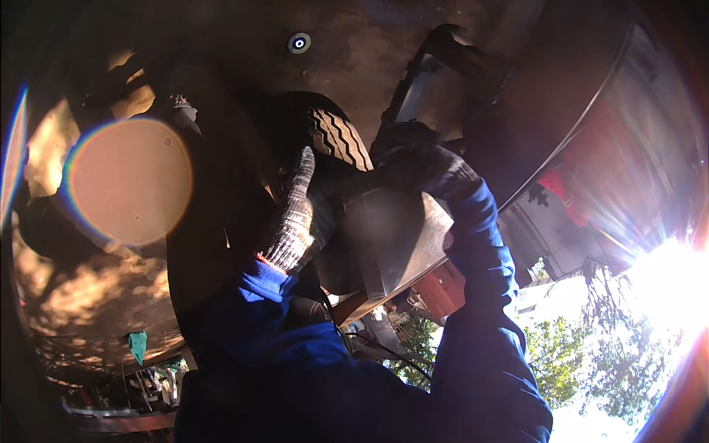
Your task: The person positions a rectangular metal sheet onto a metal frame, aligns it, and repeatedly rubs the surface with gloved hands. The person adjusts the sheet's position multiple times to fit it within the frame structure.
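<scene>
My left hand [299, 214], in a grey knit glove, is raised beside a black tyre [340, 140] with zigzag tread grooves. One finger is stretched straight up towards the tyre; deep shadow hides the others, and nothing shows in this hand. To the right of the tyre, my right hand [436, 166], in a dark glove, is curled in shadow near a dark bar-like part [410, 92]. What its fingers close on is hidden. Below the right hand hangs a grey metal panel [384, 236]. Both forearms are in blue sleeves.
A brown, dusty surface [354, 44] with a small round disc [299, 43] spans the top. At right runs a long curved edge [569, 136]. A reddish-brown box [439, 288] shows beyond the panel, and a green cloth [138, 347] lies at lower left. Sunlight glares at lower right.
</scene>
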A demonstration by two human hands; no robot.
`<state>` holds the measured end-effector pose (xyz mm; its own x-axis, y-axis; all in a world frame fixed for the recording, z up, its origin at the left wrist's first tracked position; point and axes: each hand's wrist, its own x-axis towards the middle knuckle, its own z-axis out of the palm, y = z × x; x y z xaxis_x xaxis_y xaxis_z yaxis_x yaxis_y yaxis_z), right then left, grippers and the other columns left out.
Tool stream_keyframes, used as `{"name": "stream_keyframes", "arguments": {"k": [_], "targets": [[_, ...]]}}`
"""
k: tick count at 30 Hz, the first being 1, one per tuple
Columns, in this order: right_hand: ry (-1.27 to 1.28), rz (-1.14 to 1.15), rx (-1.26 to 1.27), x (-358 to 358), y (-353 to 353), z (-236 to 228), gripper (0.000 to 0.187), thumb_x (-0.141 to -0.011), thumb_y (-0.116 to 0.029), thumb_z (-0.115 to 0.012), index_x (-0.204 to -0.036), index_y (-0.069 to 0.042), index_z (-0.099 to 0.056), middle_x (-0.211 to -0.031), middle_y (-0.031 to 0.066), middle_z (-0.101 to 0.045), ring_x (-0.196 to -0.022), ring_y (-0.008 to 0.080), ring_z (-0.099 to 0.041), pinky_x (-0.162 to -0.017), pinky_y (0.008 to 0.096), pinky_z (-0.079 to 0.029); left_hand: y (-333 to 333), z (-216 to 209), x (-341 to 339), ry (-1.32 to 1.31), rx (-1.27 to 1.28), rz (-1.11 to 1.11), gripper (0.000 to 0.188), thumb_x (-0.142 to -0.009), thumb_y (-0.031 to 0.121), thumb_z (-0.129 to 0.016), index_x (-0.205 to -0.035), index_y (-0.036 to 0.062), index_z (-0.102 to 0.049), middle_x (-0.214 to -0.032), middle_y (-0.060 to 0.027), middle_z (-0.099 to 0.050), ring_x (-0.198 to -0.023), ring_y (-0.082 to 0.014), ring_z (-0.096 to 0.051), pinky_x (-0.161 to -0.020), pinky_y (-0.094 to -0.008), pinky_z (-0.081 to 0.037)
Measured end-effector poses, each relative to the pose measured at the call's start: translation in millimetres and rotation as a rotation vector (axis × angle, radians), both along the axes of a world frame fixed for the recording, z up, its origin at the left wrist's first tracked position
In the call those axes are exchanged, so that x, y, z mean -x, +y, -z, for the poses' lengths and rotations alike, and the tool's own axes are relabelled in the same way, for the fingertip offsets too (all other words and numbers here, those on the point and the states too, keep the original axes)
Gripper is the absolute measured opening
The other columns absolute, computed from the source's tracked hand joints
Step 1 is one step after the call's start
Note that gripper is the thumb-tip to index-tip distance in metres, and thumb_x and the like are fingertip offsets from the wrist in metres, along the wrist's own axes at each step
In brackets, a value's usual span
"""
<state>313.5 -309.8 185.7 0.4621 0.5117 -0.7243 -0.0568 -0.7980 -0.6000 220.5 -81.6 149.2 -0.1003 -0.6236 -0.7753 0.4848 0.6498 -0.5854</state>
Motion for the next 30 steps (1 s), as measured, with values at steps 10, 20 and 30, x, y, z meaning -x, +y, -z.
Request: {"name": "stream_keyframes", "arguments": {"k": [10,20,30], "targets": [[-0.191,1.285,-0.024,108,129,-80,0.029,-0.091,-0.006,-0.065,-0.12,-0.001,-0.065,-0.118,0.018,-0.068,-0.112,0.0282,-0.065,-0.098,0.0395,-0.051,71,-35,3,-1.128,-0.463,0.398,0.039,-0.106,0.005,-0.046,-0.144,-0.004,-0.049,-0.149,-0.0155,-0.052,-0.133,-0.0219,-0.053,-0.11,-0.0316,-0.043],[-0.466,1.369,-0.181,117,181,-83,0.038,-0.095,-0.006,-0.059,-0.131,0.003,-0.059,-0.124,0.0225,-0.063,-0.115,0.0371,-0.06,-0.101,0.0443,-0.047,79,-82,-30,-1.351,-0.646,1.149,0.041,-0.108,0.025,-0.045,-0.138,-0.0008,-0.057,-0.139,-0.0142,-0.06,-0.128,-0.0225,-0.055,-0.108,-0.0357,-0.042],[-0.485,1.464,-0.015,131,172,-93,0.039,-0.087,-0.002,-0.062,-0.126,-0.002,-0.067,-0.11,0.0171,-0.073,-0.097,0.033,-0.071,-0.088,0.0388,-0.057,40,-89,-40,-1.735,-0.983,1.111,0.051,-0.101,0.012,-0.042,-0.149,-0.0063,-0.038,-0.15,-0.025,-0.044,-0.141,-0.0377,-0.043,-0.116,-0.0434,-0.035]]}}
